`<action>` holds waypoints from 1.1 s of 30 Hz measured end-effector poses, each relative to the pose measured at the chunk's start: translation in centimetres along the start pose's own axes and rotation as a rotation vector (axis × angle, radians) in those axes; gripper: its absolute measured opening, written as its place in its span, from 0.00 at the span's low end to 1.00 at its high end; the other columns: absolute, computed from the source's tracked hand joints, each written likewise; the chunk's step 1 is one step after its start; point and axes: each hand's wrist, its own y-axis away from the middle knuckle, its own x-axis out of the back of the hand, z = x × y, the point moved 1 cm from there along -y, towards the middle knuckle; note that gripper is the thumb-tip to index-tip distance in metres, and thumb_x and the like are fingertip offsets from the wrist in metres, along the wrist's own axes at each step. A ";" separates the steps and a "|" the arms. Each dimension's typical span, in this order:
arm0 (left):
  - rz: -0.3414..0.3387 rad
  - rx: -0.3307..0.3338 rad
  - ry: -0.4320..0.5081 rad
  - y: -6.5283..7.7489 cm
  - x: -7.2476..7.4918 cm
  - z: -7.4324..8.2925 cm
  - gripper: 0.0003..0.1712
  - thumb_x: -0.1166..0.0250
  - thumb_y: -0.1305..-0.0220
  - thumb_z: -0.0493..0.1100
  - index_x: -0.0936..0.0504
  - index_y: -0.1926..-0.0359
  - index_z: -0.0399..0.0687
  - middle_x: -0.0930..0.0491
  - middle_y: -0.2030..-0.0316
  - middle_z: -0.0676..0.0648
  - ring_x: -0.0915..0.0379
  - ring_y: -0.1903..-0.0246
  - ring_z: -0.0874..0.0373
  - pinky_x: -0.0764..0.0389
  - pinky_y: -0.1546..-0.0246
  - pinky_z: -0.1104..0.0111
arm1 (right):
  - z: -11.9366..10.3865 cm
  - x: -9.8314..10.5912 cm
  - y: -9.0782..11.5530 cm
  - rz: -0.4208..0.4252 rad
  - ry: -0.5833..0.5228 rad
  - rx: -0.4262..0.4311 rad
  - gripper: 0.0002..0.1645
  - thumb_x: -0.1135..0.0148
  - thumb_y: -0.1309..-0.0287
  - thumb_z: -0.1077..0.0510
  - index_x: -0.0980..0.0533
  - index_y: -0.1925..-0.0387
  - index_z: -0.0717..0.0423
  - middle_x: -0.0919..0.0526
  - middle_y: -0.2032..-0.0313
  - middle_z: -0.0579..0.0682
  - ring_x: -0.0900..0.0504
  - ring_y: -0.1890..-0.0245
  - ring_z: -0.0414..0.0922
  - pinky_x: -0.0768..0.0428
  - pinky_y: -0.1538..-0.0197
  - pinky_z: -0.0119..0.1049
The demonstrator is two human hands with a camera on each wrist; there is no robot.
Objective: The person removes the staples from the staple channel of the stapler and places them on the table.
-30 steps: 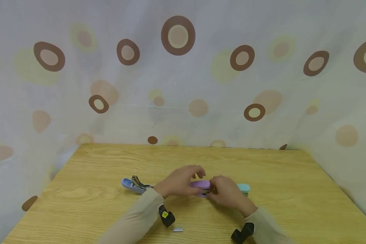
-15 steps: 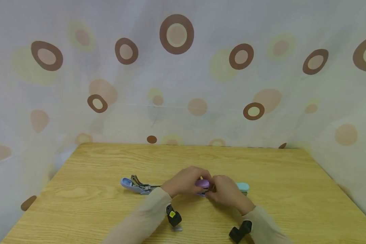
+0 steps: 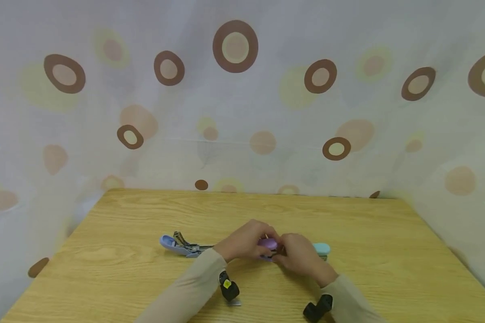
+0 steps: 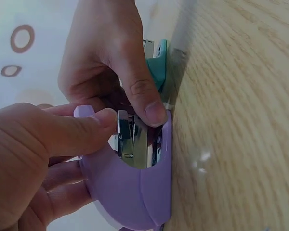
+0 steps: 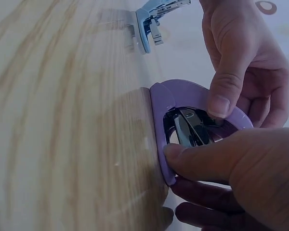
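A purple stapler (image 4: 125, 187) stands on its base between both hands at mid-table. My left hand (image 3: 246, 240) grips its upper arm, the thumb over the edge and the fingers behind. From the other side, my right hand (image 3: 301, 253) pinches the front of the base, its thumb (image 5: 183, 156) laid along the inner side. In the left wrist view the metal magazine (image 4: 135, 144) shows through the gap between the stapler's arm and base. The right hand's fingertips are mostly hidden behind the stapler in the head view.
Left of the hands lies a blue stapler (image 3: 174, 244), folded wide apart with its metal part sticking up. A teal stapler (image 3: 321, 248) sits just behind the right hand. Near the front, a small silver strip (image 3: 235, 303) is partly covered by the left wrist camera (image 3: 229, 289).
My left hand has shifted right along the purple stapler, and its raised fingers have come down onto the upper arm. The right hand has stayed almost in place.
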 end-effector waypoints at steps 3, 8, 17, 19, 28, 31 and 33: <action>0.014 0.015 0.027 0.4 -0.2 -0.3 0.17 0.29 0.45 0.35 0.15 0.53 0.47 0.15 0.56 0.53 0.25 0.61 0.70 0.26 0.60 0.81 | -0.1 -0.2 -0.1 -0.014 -0.021 0.014 0.06 0.26 0.53 0.60 0.19 0.75 0.52 0.18 0.77 0.41 0.24 0.77 0.33 0.26 0.72 0.28; 0.087 0.071 0.184 1.6 0.1 -0.9 0.15 0.29 0.46 0.33 0.17 0.56 0.44 0.17 0.60 0.51 0.24 0.61 0.67 0.23 0.61 0.79 | -0.6 -0.3 -0.2 -0.023 -0.016 0.003 0.08 0.27 0.53 0.60 0.21 0.77 0.52 0.19 0.77 0.41 0.25 0.76 0.33 0.27 0.72 0.28; 0.143 0.090 0.293 2.4 0.6 -1.1 0.14 0.31 0.46 0.30 0.24 0.60 0.44 0.21 0.60 0.49 0.24 0.57 0.61 0.22 0.59 0.77 | -0.5 -0.3 -0.2 -0.021 0.003 -0.011 0.10 0.27 0.52 0.59 0.23 0.78 0.51 0.20 0.77 0.41 0.27 0.77 0.33 0.29 0.73 0.28; 0.153 0.093 0.298 2.6 0.7 -1.2 0.13 0.31 0.45 0.31 0.25 0.61 0.45 0.23 0.61 0.50 0.25 0.56 0.60 0.21 0.56 0.74 | -0.6 -0.3 -0.2 -0.021 0.010 -0.016 0.09 0.27 0.52 0.59 0.22 0.78 0.51 0.20 0.77 0.41 0.27 0.77 0.33 0.29 0.73 0.28; 0.238 0.116 0.276 4.7 2.4 -2.0 0.14 0.28 0.48 0.34 0.25 0.63 0.42 0.22 0.62 0.45 0.25 0.60 0.59 0.20 0.56 0.63 | -0.6 -0.1 0.1 -0.020 0.039 -0.052 0.06 0.26 0.52 0.58 0.19 0.75 0.49 0.19 0.75 0.40 0.26 0.76 0.33 0.29 0.72 0.29; 0.239 0.118 0.279 5.1 2.7 -2.3 0.14 0.27 0.48 0.35 0.25 0.64 0.43 0.21 0.64 0.47 0.25 0.64 0.62 0.19 0.59 0.68 | -0.6 0.1 0.3 -0.016 0.063 -0.063 0.06 0.26 0.53 0.57 0.19 0.74 0.49 0.19 0.74 0.40 0.26 0.75 0.34 0.28 0.71 0.30; 0.241 0.110 0.282 5.3 2.8 -2.5 0.14 0.27 0.48 0.34 0.25 0.65 0.43 0.21 0.65 0.48 0.25 0.66 0.62 0.19 0.61 0.71 | -0.5 0.2 0.4 -0.015 0.067 -0.067 0.06 0.26 0.53 0.57 0.19 0.74 0.49 0.19 0.74 0.40 0.25 0.75 0.34 0.27 0.70 0.30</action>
